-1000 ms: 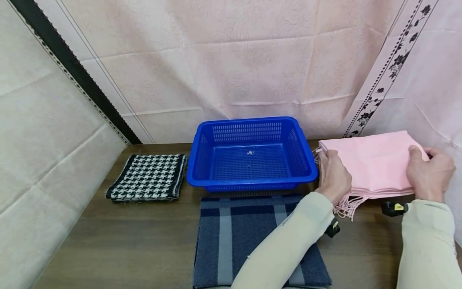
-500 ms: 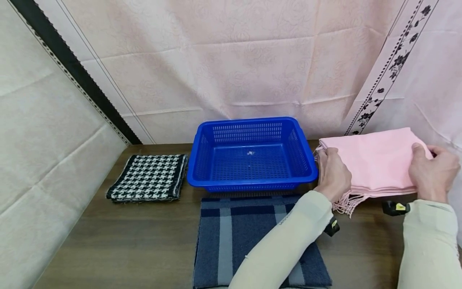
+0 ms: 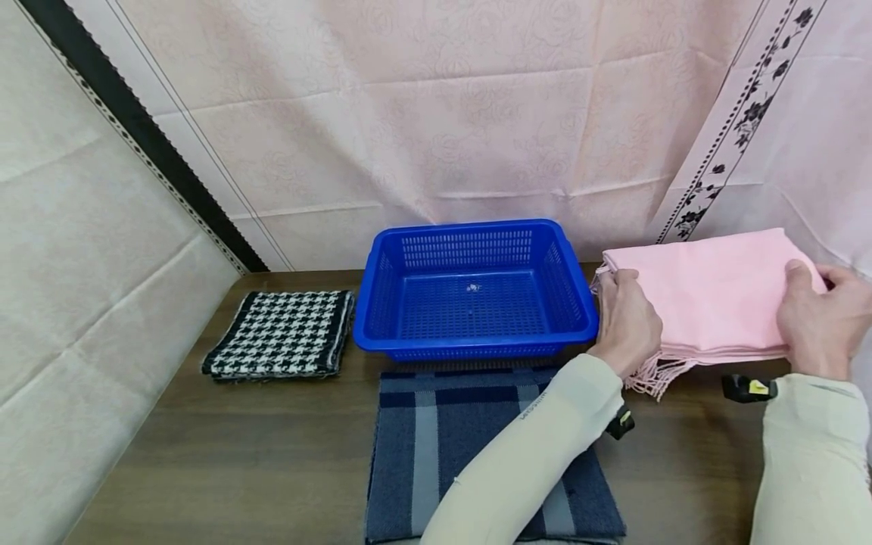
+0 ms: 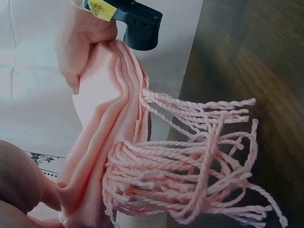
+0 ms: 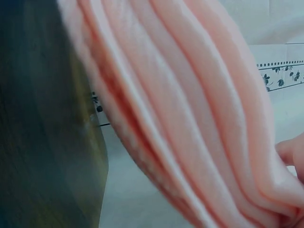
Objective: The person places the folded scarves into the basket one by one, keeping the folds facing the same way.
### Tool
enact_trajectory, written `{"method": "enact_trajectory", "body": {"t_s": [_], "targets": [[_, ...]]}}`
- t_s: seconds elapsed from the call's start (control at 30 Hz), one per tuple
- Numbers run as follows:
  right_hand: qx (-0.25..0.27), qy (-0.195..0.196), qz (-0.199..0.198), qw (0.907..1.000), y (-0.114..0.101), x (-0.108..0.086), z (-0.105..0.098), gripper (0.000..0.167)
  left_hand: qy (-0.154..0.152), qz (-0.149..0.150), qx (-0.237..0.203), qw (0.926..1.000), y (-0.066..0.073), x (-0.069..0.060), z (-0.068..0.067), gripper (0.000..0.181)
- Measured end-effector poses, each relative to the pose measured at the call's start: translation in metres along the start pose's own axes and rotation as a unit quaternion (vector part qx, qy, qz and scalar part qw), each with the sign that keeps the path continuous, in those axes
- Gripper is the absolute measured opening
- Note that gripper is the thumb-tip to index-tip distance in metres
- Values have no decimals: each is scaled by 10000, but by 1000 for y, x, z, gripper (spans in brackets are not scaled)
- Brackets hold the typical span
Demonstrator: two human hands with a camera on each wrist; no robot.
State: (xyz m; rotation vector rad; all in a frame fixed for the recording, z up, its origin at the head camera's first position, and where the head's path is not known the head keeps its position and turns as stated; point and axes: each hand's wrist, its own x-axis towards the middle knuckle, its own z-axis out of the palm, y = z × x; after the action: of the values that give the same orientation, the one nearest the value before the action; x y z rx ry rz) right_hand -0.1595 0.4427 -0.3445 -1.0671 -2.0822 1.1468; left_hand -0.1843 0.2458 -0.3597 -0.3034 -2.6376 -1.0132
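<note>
A folded pink scarf [image 3: 715, 295] with twisted fringe is held between both hands at the right of the table. My left hand [image 3: 625, 325] grips its left end, beside the basket's right rim. On the opposite end, my right hand [image 3: 820, 318] pinches the scarf with the thumb on top; the fingers beneath are hidden. Layered folds and the dangling fringe [image 4: 161, 175] fill the left wrist view. In the right wrist view the stacked folds [image 5: 190, 104] of the scarf appear above the table surface.
A blue plastic basket [image 3: 477, 344] stands at the back centre. Left of it lies a folded black-and-white houndstooth cloth [image 3: 279, 333]. A folded navy striped cloth [image 3: 402, 462] lies in front, partly under my left forearm. Fabric hangs behind the table [image 3: 272, 454].
The right end of the pink scarf has risen, and my right hand has shifted slightly right and up with it. My left hand keeps its grip, moving up a little.
</note>
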Motion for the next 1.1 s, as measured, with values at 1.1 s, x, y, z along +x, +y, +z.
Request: {"method": "enact_trajectory", "body": {"t_s": [1.1], "targets": [[718, 35, 491, 9962, -29, -21, 3, 46, 48, -140, -916, 9957, -11, 15, -24, 27]]}}
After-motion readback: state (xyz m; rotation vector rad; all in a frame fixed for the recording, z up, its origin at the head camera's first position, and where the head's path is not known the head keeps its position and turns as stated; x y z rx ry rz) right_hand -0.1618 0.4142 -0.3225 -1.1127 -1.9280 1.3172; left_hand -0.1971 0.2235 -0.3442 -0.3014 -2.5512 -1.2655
